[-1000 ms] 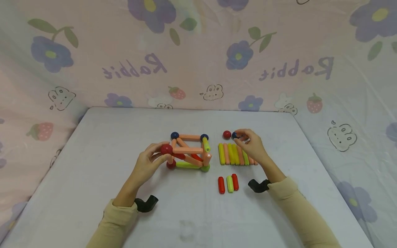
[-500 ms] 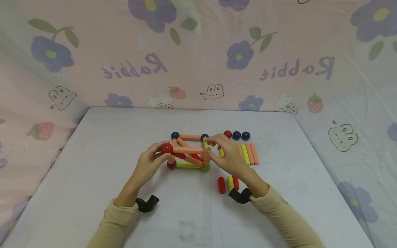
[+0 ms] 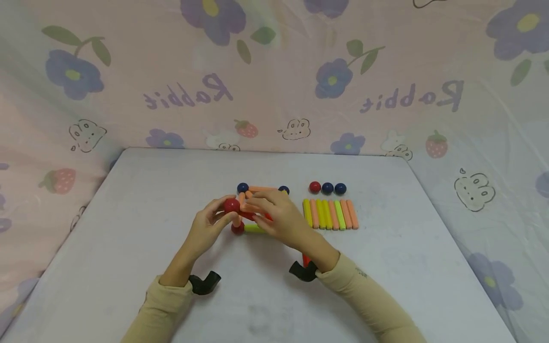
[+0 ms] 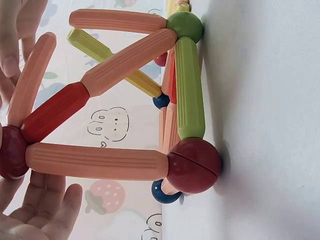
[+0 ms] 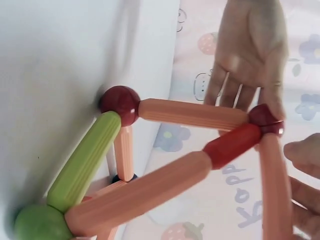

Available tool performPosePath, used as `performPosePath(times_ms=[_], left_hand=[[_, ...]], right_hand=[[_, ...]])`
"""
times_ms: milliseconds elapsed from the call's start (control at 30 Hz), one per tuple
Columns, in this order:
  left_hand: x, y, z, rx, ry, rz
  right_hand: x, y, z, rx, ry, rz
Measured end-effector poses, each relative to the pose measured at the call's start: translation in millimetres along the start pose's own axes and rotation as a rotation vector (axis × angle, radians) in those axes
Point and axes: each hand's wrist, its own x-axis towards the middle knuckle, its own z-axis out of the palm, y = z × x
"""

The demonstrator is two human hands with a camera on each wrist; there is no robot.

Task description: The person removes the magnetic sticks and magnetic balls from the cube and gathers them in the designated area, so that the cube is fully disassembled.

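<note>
My left hand [image 3: 210,227] pinches a red ball [image 3: 232,205] between thumb and fingers, at a raised corner of a frame of magnetic rods and balls. From this ball an orange rod [image 4: 97,161] runs down to a lower red ball [image 4: 194,166]. A short red rod [image 5: 232,145] and an orange rod slant from it to a green ball [image 4: 185,26]. Another orange rod [image 5: 276,187] sticks out from the held ball. My right hand [image 3: 280,221] reaches in beside that rod, thumb and fingers spread apart, covering the frame's right part in the head view.
Right of the frame lies a row of yellow, green and orange rods [image 3: 329,214]. Behind them sit a loose red ball [image 3: 315,187] and two blue balls [image 3: 328,188]. A red rod [image 3: 306,257] shows partly behind the right wrist. Patterned cloth [image 3: 274,71] hangs behind the table.
My right hand has moved left from the loose blue balls, past the frame's right side, to the rod by the held red ball. My left hand has stayed in place.
</note>
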Motion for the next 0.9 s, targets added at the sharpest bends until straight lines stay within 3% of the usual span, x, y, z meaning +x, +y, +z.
performPosePath(times_ms=[300, 733, 900], left_hand=[[-0.4, -2.0, 0.4, 0.005, -0.003, 0.003], [0.5, -1.1, 0.9, -0.008, -0.013, -0.003], [-0.2, 0.2, 0.4, -0.009, -0.014, -0.013]], right_hand=[[4.8, 1.7, 12.8, -0.118, -0.052, -0.054], [2.4, -1.4, 10.7, -0.129, -0.119, 0.008], [1.2, -0.8, 6.7, -0.048, -0.110, 0.050]])
